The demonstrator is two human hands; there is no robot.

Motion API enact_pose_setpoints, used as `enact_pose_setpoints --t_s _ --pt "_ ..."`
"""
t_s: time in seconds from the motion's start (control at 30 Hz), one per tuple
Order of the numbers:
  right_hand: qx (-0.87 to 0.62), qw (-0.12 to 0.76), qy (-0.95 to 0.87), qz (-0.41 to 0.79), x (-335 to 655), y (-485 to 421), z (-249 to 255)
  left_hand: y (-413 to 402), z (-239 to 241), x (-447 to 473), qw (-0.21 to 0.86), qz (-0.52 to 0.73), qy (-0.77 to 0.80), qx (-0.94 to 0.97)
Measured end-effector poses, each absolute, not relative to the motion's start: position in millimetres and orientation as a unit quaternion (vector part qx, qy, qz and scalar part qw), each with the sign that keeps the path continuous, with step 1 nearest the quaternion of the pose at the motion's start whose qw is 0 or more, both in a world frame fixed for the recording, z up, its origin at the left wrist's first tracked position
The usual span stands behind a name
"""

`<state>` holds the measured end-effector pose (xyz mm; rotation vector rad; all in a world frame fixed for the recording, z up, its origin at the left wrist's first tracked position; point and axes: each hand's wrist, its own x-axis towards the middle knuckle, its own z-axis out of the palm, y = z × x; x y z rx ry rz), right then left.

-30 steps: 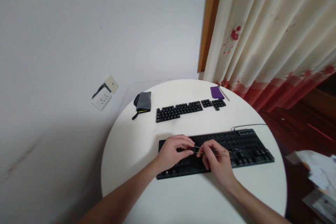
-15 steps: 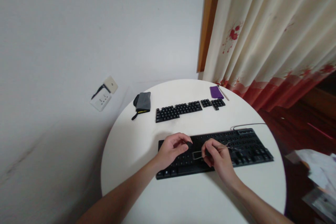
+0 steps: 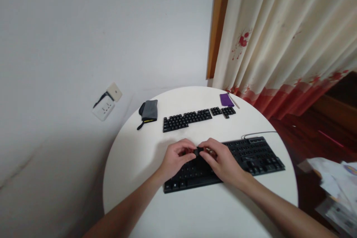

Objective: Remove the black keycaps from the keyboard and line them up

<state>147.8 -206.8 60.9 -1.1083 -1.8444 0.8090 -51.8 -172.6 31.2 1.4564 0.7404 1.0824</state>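
Note:
A black wired keyboard (image 3: pixel 251 154) lies on the round white table (image 3: pixel 139 156) in front of me. My left hand (image 3: pixel 175 158) and my right hand (image 3: pixel 221 160) meet above its left half. Both pinch a small black keycap (image 3: pixel 198 151) between their fingertips. The wire keycap puller seen in my right hand earlier is hidden under the fingers. Behind the keyboard, a row of loose black keycaps (image 3: pixel 187 119) is laid out in keyboard order, with two smaller groups (image 3: pixel 223 111) to its right.
A grey and black pouch (image 3: pixel 148 111) lies at the table's far left. A purple cloth (image 3: pixel 225 99) and a thin stick (image 3: pixel 234 101) lie at the far right. A wall socket (image 3: pixel 104 104), curtain (image 3: pixel 279 37) and papers (image 3: pixel 331 178) surround the table.
My right hand, which held a wire puller over the keys, has moved left to meet my left hand. Both hands have risen slightly and now pinch one keycap together.

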Motion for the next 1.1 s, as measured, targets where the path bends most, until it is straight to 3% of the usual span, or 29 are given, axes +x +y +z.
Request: enact_pose_setpoints --t_s 0.4,0.63,1.1 --pt "-0.475 0.332 -0.783 0.228 134.4 -156.0 59.4 -159.4 29.3 -62.3 0.477 0.555 0.421 0.537" --pt "-0.597 0.153 -0.771 0.162 133.9 -83.7 31.7 -145.1 25.7 -70.2 0.471 0.63 0.437 0.436" --pt "-0.644 0.121 -0.74 0.154 121.9 -77.8 15.6 -143.4 23.1 -72.5 0.458 0.623 0.447 0.45"
